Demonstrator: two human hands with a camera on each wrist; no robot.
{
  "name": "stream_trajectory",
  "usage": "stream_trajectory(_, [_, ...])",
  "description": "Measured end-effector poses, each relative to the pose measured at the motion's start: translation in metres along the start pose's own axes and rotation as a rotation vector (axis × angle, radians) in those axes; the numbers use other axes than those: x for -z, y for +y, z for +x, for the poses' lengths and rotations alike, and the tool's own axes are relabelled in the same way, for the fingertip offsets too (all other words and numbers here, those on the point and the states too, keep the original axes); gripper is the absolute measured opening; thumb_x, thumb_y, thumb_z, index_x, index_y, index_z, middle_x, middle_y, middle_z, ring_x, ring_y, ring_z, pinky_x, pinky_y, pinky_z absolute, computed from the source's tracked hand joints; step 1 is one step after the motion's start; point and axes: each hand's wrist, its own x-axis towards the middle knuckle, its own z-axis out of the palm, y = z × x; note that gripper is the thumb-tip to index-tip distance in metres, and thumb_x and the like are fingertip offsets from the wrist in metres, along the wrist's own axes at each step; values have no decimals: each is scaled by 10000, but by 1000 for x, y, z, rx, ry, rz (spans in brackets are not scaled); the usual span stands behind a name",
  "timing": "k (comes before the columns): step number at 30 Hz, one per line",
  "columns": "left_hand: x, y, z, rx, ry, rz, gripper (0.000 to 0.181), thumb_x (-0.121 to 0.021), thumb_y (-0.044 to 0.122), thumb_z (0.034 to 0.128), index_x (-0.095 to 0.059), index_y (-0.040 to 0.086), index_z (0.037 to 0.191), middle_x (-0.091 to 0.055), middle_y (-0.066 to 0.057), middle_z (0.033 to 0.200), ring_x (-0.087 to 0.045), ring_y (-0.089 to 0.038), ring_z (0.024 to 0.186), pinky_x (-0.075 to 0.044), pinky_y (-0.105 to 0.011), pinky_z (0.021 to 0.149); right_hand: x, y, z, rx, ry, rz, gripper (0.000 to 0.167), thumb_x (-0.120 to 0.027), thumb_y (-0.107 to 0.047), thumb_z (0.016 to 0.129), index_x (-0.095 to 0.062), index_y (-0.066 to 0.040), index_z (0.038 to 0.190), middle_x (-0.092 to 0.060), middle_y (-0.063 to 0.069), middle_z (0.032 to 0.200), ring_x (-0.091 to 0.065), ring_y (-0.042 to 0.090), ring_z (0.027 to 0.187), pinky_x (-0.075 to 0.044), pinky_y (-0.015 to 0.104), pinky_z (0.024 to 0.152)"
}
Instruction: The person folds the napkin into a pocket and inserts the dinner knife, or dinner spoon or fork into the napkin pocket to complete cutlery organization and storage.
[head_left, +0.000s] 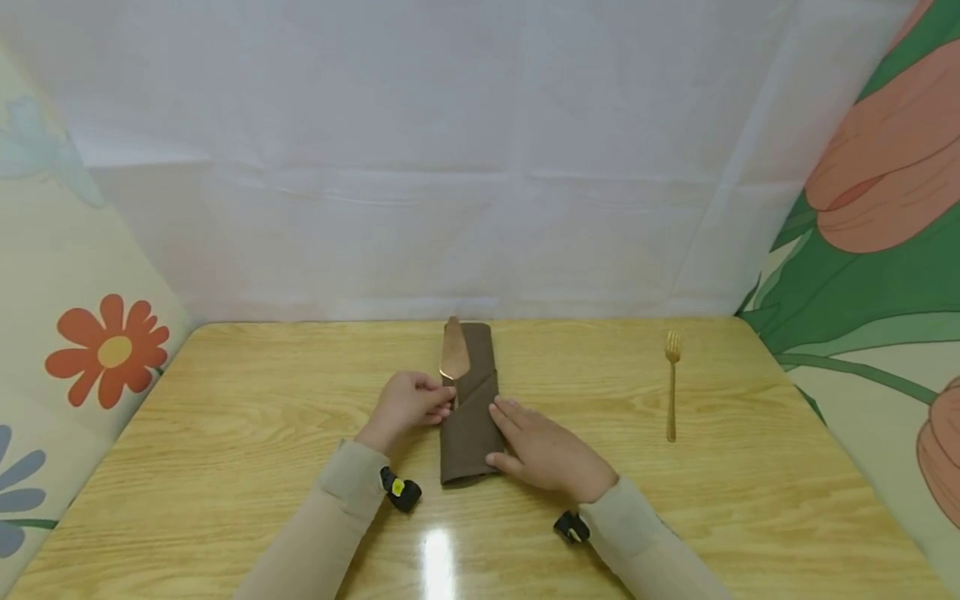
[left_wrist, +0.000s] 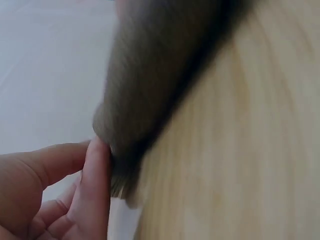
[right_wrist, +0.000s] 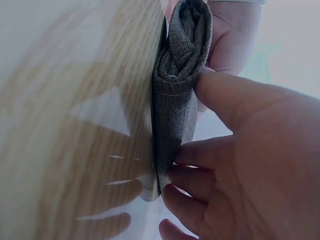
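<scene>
A folded brown cloth napkin (head_left: 471, 450) lies lengthwise on the table, a diagonal fold across its front. On its left side is a gold cake server (head_left: 454, 354), blade toward the far edge, its handle running down into the fold. My left hand (head_left: 408, 406) pinches the server's handle at the napkin's left edge; in the left wrist view, the fingers (left_wrist: 95, 185) meet beside the cloth. With fingers extended, my right hand (head_left: 551, 450) rests along the napkin's right edge. The right wrist view shows the napkin's rolled layers (right_wrist: 175, 95) at its near end, touched by the thumb.
A gold fork (head_left: 672, 383) lies on the right of the wooden table (head_left: 262, 375), tines pointing away. Behind the table's far edge hangs a white cloth (head_left: 450, 167). Flower-patterned panels (head_left: 112, 350) flank both sides.
</scene>
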Motion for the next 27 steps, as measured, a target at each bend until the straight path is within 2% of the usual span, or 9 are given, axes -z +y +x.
stream_trajectory(3, [4, 1, 4, -48, 61, 69, 190, -694, 123, 974, -675, -66, 986, -689, -90, 774, -655, -97, 632, -586, -244, 606, 0, 0, 0, -1, -2, 6, 704, -476, -443, 1072, -294, 15, 1576, -257, 168, 1645, -264, 271, 1514, -242, 414, 1223])
stream_trajectory(6, [7, 3, 9, -77, 112, 68, 221, -669, 126, 989, -640, -80, 1065, -691, -123, 849, -658, -102, 661, -588, -243, 622, 1, 0, -1, -4, -4, 14, 702, -475, -441, 1073, -292, 12, 1577, -255, 166, 1647, -262, 269, 1515, -241, 414, 1224])
stream_trajectory(10, [10, 7, 19, -65, 96, -24, 300, -611, 88, 1016, -591, -139, 1211, -682, -152, 934, -648, -89, 691, -582, -223, 641, 1, -1, -1, -8, -4, 18, 699, -473, -438, 1074, -288, 8, 1580, -252, 162, 1649, -260, 270, 1515, -244, 417, 1222])
stream_trajectory(13, [10, 10, 25, -51, 93, -55, 315, -591, 74, 1025, -591, -151, 1247, -669, -139, 937, -635, -81, 682, -574, -208, 634, 1, -2, -1, -6, -4, 17, 698, -475, -436, 1074, -292, 11, 1578, -254, 165, 1647, -268, 278, 1512, -253, 427, 1218])
stream_trajectory(19, [7, 13, 33, -63, 131, -20, 274, -607, 65, 1016, -635, -124, 1213, -678, -157, 976, -638, -73, 693, -585, -223, 667, 2, -4, -1, -9, -4, 4, 697, -476, -434, 1074, -294, 14, 1576, -257, 168, 1645, -279, 283, 1507, -262, 433, 1214])
stream_trajectory(23, [9, 12, 36, -71, 119, -19, 245, -611, 19, 998, -639, -137, 1185, -679, -146, 959, -631, -61, 681, -573, -202, 661, 2, -4, -2, -10, -2, 8, 696, -480, -428, 1074, -296, 19, 1574, -255, 171, 1645, -283, 292, 1504, -263, 437, 1214])
stream_trajectory(27, [11, 10, 36, -80, 79, -57, 221, -617, -47, 970, -623, -185, 1142, -667, -121, 901, -620, -47, 661, -555, -168, 639, 2, -3, -2, -9, 0, -1, 699, -470, -434, 1076, -293, 23, 1573, -249, 173, 1646, -273, 294, 1507, -258, 438, 1215])
